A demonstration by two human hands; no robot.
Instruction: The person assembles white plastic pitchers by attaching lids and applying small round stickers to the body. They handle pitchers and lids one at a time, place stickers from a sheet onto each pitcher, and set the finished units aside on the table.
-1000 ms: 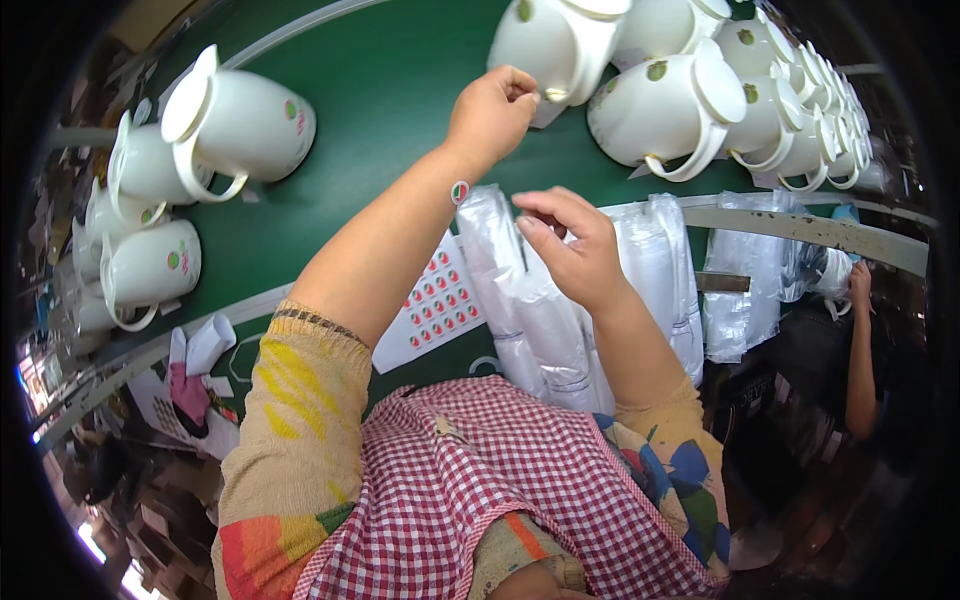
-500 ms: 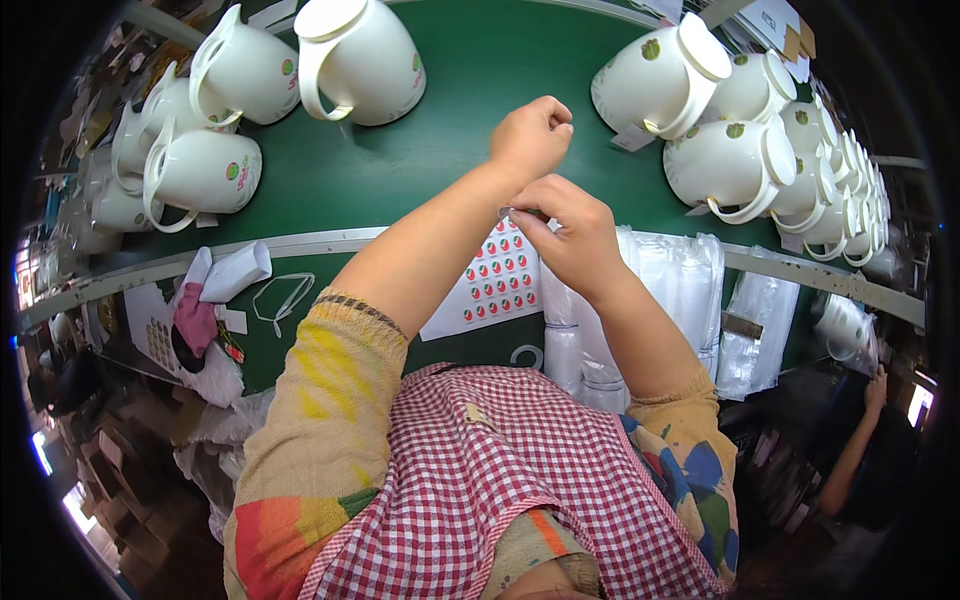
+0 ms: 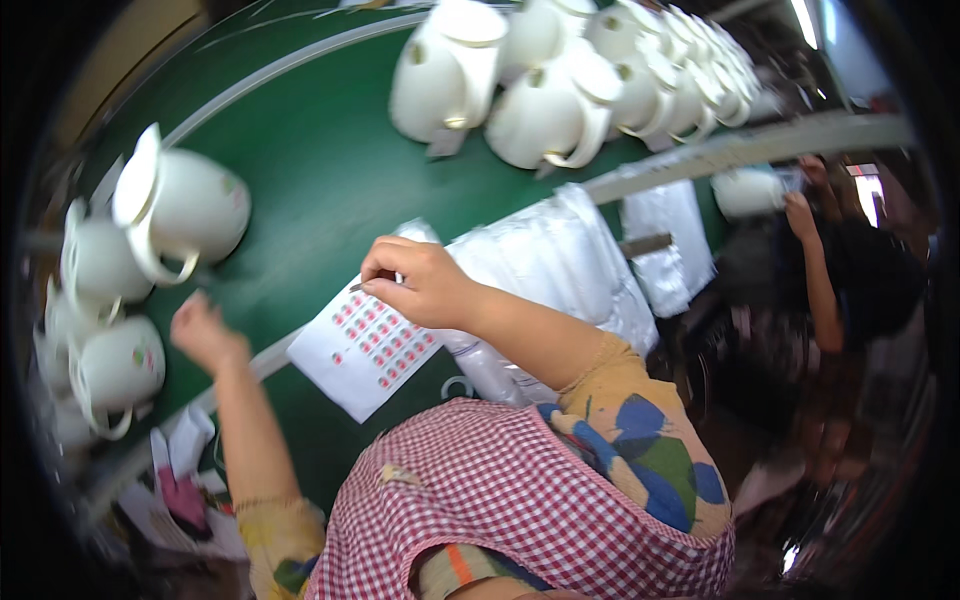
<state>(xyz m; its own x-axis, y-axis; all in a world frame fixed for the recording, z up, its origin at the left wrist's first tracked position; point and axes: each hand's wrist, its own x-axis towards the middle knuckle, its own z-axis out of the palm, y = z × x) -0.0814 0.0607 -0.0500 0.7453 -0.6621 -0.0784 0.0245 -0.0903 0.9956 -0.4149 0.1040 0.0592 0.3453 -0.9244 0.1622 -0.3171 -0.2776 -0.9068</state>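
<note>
The right hand (image 3: 425,285) is over the upper part of a white paper sheet (image 3: 345,385) with rows of small round red-and-green stickers (image 3: 390,352). Its thumb and forefinger are narrow together and hold a thin dark tool (image 3: 357,287), whose exact kind I cannot tell. The sheet lies on the flat green table (image 3: 300,130), just beside a pile of clear plastic bags (image 3: 540,260). The left hand (image 3: 208,335) is near a glossy white lidded jug (image 3: 200,205). It is blurred, so I cannot tell whether its fingers are wide, narrow or holding something. In my judgement, the tool works best low and flat at a sticker's edge, with light pressure, so nothing folds or tears. The sheet may slide, because the left hand does not steady it.
</note>
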